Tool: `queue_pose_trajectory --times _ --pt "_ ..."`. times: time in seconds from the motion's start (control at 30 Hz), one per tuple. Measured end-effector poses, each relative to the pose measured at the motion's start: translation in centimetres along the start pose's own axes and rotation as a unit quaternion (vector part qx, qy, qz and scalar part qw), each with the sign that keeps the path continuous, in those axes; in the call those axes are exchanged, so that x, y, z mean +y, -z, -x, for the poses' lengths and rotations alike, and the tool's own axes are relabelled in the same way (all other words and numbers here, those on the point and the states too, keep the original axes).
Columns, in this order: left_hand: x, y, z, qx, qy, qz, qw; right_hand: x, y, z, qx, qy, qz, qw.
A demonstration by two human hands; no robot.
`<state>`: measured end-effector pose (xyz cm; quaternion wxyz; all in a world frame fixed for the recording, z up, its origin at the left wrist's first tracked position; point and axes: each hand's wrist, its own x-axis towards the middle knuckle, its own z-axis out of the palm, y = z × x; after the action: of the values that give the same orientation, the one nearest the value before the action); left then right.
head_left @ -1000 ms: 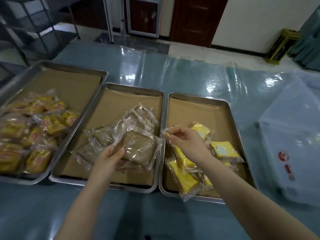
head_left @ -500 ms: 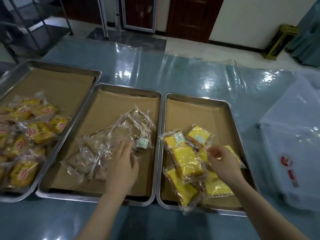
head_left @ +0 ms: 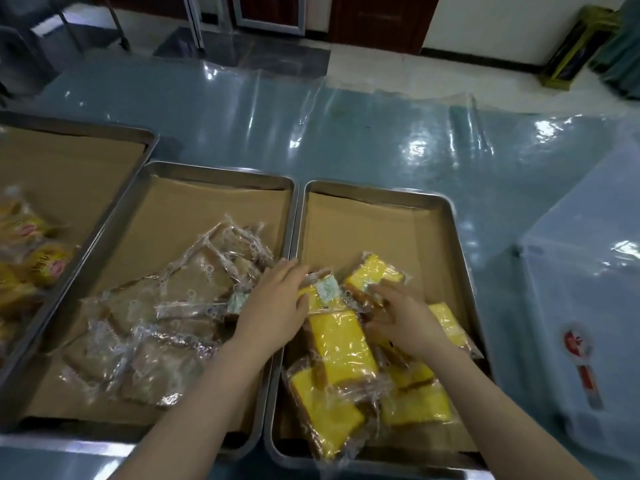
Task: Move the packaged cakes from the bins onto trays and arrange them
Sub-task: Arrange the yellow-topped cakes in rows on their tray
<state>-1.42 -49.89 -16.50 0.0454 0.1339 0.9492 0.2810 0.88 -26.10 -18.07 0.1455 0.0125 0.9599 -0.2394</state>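
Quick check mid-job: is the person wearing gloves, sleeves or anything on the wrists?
No gloves: left hand and right hand are both bare. Left forearm and right forearm are uncovered to the frame edge; no sleeves, watch, bracelet or rings show.

The left hand [head_left: 273, 313] and right hand [head_left: 401, 320] lie on yellow packaged cakes [head_left: 341, 341] in a metal tray [head_left: 377, 194], fingers apparently straight.

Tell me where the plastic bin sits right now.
Head view, far right: the plastic bin stands on the table beside the tray of yellow cakes.
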Motion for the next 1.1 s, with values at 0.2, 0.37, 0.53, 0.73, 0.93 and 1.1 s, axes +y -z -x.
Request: queue_pose_trajectory --times 0.2,0.37,0.53,0.73,0.93,1.1 --pt "-0.1 -2.4 -3.8 -0.071 0.025 -0.165 0.983 1.0 1.2 -1.8 0.176 0.001 -0.161 0.971" --pt "0.9 -2.0 -5.3 0.035 0.047 0.006 0.998 2.9 3.5 -4.5 0.227 -0.101 -0.396 0.884" --pt "2.6 -0.5 -7.2 0.266 0.006 0.075 0.961 4.7 2.8 -5.5 0.251 -0.075 0.012 0.965" --pt "2.9 -3.6 -10.7 0.102 -0.096 -0.063 0.988 5.4 1.7 -7.6 0.035 -0.01 0.036 0.999" --pt "2.0 -8.2 -11.0 -0.147 -0.031 -0.153 0.977 7.6 1.6 -11.1 0.001 0.002 0.115 0.993" --pt "4.1 -7.8 -13.1 -0.146 0.08 -0.071 0.983 8.1 0.9 -11.6 0.025 0.007 0.117 0.993"
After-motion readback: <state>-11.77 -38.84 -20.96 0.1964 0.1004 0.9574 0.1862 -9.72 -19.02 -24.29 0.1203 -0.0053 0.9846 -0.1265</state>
